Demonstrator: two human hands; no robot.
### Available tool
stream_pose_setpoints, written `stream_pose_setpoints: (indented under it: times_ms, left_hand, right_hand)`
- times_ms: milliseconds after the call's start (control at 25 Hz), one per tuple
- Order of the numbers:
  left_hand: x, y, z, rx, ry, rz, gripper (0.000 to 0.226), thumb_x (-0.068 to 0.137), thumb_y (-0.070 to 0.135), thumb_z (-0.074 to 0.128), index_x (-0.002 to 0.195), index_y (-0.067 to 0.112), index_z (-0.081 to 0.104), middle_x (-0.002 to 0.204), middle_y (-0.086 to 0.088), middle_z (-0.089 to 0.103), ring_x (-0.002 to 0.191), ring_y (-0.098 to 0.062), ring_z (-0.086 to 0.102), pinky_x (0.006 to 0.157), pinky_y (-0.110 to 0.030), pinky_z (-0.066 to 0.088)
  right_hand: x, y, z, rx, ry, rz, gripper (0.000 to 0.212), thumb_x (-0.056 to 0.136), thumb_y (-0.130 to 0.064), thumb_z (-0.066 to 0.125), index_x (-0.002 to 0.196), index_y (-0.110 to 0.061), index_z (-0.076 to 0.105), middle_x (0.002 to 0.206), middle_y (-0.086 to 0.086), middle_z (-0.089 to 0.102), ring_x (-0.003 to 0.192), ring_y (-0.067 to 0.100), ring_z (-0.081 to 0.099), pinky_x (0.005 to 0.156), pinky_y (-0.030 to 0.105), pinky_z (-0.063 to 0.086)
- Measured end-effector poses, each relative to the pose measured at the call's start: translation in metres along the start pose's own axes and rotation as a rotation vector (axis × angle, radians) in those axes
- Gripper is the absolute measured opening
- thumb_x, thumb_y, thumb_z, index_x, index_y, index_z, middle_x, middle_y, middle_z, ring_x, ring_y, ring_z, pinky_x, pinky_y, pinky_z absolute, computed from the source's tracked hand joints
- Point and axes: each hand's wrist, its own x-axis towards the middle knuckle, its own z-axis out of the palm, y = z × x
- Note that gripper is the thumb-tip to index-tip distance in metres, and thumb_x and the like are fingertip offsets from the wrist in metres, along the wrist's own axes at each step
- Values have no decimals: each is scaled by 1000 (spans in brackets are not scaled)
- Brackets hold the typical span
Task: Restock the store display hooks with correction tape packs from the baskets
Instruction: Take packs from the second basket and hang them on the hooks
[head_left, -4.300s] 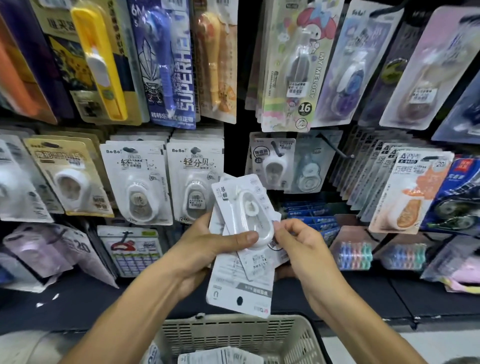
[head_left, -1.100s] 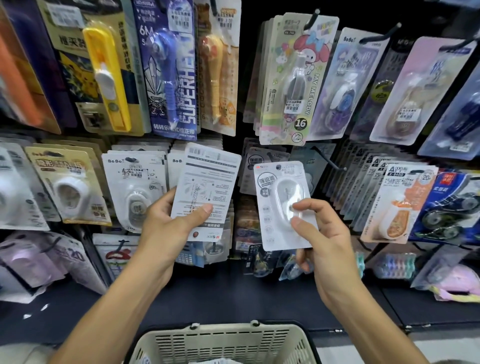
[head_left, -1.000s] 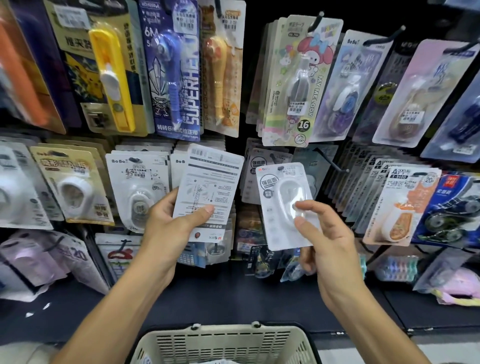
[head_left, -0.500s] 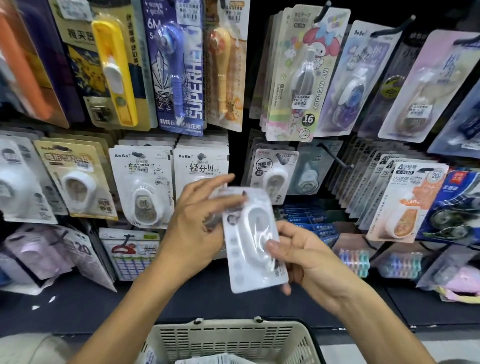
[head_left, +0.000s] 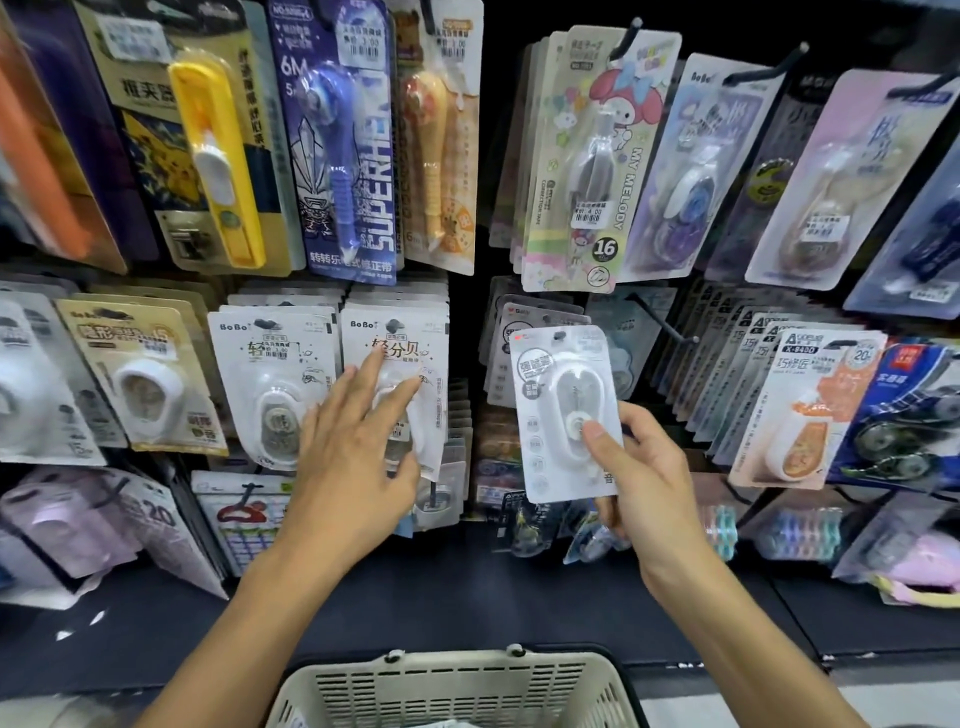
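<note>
Shop: hooks (head_left: 662, 322) of priced packs (head_left: 395, 384)

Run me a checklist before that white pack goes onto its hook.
1. Pack held firmly: ok, right hand pinches the white pack by its lower part.
2. Hang hole up: ok, it sits at the pack's top.
3. Matching row found: ok, same grey-label packs hang right behind.
4. Hook tip through hole: cannot tell, pack covers it.
5. Left hand free: not ok, its straight fingers rest on the BoBo packs.
6. Basket within reach: ok, directly below.
</note>
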Motion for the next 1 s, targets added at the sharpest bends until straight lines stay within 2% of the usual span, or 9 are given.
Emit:
stream_pose_setpoints:
  times_ms: [200, 320, 400, 480, 600, 680, 800, 880, 1000]
  left_hand:
    - [-6, 5, 6, 17, -40, -17, 73, 96, 32, 64, 159, 36, 27, 166, 15, -16, 159, -17, -3, 128, -50, 8]
    - [-10, 6, 8, 32, -41, 7, 77, 95, 32, 65, 160, 38, 23, 166, 17, -19, 158, -15, -6, 128, -49, 7]
    - [-10, 10, 9, 10, -49, 39, 79, 94, 30, 66, 159, 38, 23, 166, 17, -19, 158, -14, -7, 128, -49, 8]
    - [-8, 12, 11, -15, -67, 86, 81, 93, 27, 66, 159, 39, 21, 166, 19, -20, 158, -13, -7, 128, -50, 10]
    - [15, 17, 8, -2, -51, 183, 85, 93, 23, 65, 160, 38, 16, 170, 11, -17, 158, -16, -6, 128, -50, 12]
    - [39, 26, -4, -13, 112, 211, 78, 89, 13, 66, 158, 25, 32, 171, -11, 10, 155, -30, 18, 124, -51, 24]
    - [47, 14, -5, 39, 313, 350, 40, 82, 6, 62, 121, 8, 62, 122, -17, 59, 110, -37, 57, 91, -48, 49]
    - [19, -17, 20, 163, -122, 355, 25, 87, 13, 57, 112, 13, 63, 108, -10, 63, 102, -34, 59, 84, -43, 49]
    - [-67, -74, 69, 222, -831, 34, 26, 91, 14, 59, 115, 19, 68, 115, -4, 70, 110, -29, 63, 84, -34, 47]
  right_hand:
    - [63, 10, 24, -20, -2, 222, 17, 96, -42, 66, 102, -26, 63, 102, 0, 67, 59, 14, 59, 55, 29, 57]
    - [102, 8, 43, 17, 26, 317, 64, 93, -46, 68, 144, -14, 47, 116, 3, 59, 76, 17, 59, 51, 26, 58]
    - [127, 7, 47, 45, 84, 338, 80, 90, -47, 71, 152, -9, 36, 110, 5, 56, 77, 18, 55, 58, 32, 62]
    - [145, 6, 46, 81, 130, 365, 72, 92, -44, 70, 145, -5, 42, 100, 8, 57, 76, 20, 56, 65, 38, 62]
    - [167, 6, 40, 178, 191, 398, 61, 94, -35, 70, 139, -5, 43, 119, 20, 63, 93, 32, 65, 79, 46, 61]
    - [169, 6, 39, 13, 321, 250, 43, 95, -31, 67, 129, -9, 53, 118, 18, 66, 100, 35, 67, 87, 51, 58]
    - [110, 35, 64, -90, 342, -128, 8, 94, -25, 58, 92, -30, 63, 79, 1, 70, 68, 20, 67, 61, 36, 55]
    - [43, 96, 87, -199, 173, -170, 13, 93, -25, 57, 82, -31, 62, 60, -3, 63, 53, 16, 57, 50, 28, 43]
    - [-45, 206, 96, -696, -295, -61, 7, 92, -17, 60, 93, -19, 67, 74, 4, 70, 73, 29, 66, 64, 34, 46]
